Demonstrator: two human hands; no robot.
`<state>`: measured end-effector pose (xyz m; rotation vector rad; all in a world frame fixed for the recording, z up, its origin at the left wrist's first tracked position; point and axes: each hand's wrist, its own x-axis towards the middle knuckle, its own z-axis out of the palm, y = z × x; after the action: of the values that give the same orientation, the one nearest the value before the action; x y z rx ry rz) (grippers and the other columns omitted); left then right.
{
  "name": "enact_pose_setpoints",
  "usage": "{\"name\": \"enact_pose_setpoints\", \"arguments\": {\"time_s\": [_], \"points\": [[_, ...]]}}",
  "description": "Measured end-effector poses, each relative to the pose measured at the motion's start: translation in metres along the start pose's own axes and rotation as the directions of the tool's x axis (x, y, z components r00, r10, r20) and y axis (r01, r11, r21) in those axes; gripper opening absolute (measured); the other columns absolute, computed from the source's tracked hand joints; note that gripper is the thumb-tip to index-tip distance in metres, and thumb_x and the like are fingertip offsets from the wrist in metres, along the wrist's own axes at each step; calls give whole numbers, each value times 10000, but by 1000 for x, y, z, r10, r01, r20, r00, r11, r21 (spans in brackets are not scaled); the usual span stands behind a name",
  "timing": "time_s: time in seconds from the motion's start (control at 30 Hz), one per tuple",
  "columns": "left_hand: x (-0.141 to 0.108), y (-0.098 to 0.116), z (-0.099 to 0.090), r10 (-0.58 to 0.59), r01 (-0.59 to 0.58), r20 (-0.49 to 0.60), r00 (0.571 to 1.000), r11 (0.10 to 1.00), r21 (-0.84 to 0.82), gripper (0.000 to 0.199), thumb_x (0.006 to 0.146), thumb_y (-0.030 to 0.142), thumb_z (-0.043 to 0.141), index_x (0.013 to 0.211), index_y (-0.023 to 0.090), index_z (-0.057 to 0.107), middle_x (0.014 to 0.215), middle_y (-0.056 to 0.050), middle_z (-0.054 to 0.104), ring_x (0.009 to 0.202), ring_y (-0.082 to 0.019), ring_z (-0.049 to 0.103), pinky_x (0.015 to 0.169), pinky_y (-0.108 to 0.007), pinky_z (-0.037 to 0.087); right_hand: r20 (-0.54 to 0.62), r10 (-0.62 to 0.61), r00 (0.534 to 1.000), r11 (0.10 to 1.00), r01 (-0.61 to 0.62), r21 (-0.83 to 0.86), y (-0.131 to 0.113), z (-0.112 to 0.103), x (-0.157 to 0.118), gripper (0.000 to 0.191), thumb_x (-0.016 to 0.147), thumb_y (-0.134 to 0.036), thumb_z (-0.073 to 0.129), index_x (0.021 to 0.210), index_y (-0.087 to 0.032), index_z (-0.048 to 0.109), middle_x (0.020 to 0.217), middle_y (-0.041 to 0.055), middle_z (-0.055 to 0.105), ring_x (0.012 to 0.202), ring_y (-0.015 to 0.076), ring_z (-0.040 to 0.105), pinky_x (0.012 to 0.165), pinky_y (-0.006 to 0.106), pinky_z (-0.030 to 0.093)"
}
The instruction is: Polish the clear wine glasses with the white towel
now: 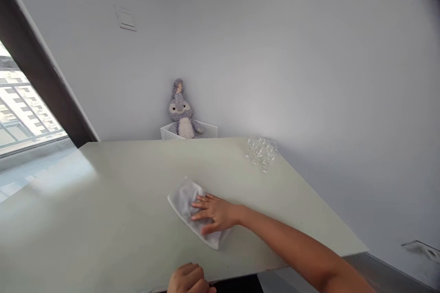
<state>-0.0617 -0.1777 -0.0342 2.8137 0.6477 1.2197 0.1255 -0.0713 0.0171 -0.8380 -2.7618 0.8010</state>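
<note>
A light grey cloth (184, 199) lies spread on the pale greenish table (130, 219). My right hand (215, 213) rests flat on the cloth's right part, fingers spread and pointing left. At the table's near edge is my left hand (189, 279), its fingers curled; whether anything is inside them is hidden. The cloth lies just above it in the view, apart from it.
Several small clear glasses (261, 151) stand near the table's back right corner. Behind the back edge, a grey plush toy (182, 112) sits in a white perforated basket (209, 131). A window (24, 110) is at the left, and walls rise behind and right.
</note>
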Motion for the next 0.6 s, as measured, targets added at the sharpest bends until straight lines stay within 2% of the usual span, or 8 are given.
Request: {"name": "enact_pose_setpoints", "arguments": {"time_s": [0.17,0.27,0.3,0.33,0.43,0.47,0.53,0.6], "points": [[48,-8,-17,-193,176,199,961,979,101,201,792,153,463,954,211,567,915,-65,609,884,-186,552,729,-301,439,13,78,997,943,-78,324,4,-23,-69,294,815,-430,479,926,-248,682,1152,20,592,1244,198,348,1035,339,194],[59,-10,-11,-158,112,294,943,979,168,322,760,180,508,1073,253,528,1173,-54,527,1098,-244,456,870,-382,399,-200,342,918,839,-203,504,17,-25,-90,258,771,-404,524,828,-212,686,914,33,672,977,195,569,853,293,402],[59,-9,-8,-164,116,320,933,980,164,311,749,179,521,1050,255,537,1163,-49,530,1077,-242,466,858,-379,404,-323,468,822,794,-231,562,27,-25,-95,251,763,-393,523,783,-194,676,824,34,672,844,183,602,763,281,438],[57,-8,-7,-180,135,343,922,979,152,282,741,173,529,1011,251,550,1120,-47,547,1030,-232,488,831,-365,415,-459,596,660,742,-233,629,39,-26,-101,234,746,-379,534,733,-179,656,732,29,655,712,164,599,679,270,450],[49,-1,-6,-234,205,377,896,972,116,143,739,165,530,861,225,574,914,-41,583,851,-194,522,715,-313,428,-610,791,-37,607,-71,791,83,-33,-118,158,672,-316,591,746,-177,574,612,-18,563,496,103,502,523,239,430],[46,1,-7,-243,218,381,892,970,110,87,744,174,529,808,215,571,859,-40,579,805,-187,520,682,-304,423,-583,796,-165,587,-23,809,97,-37,-123,206,658,-301,596,824,-188,549,657,-24,556,490,92,492,510,233,431],[43,3,-11,-249,229,407,879,968,98,48,759,200,524,720,201,552,783,-36,571,738,-176,514,633,-294,413,-529,811,-251,555,43,831,121,-45,-133,329,635,-299,607,930,-203,498,748,-13,553,521,93,513,503,236,451],[44,2,-17,-243,241,454,857,968,62,103,780,222,509,684,199,540,739,-26,567,698,-166,512,603,-283,406,-503,839,-208,528,81,846,137,-50,-138,390,613,-306,621,959,-203,476,794,4,551,569,110,546,506,245,473]]}}
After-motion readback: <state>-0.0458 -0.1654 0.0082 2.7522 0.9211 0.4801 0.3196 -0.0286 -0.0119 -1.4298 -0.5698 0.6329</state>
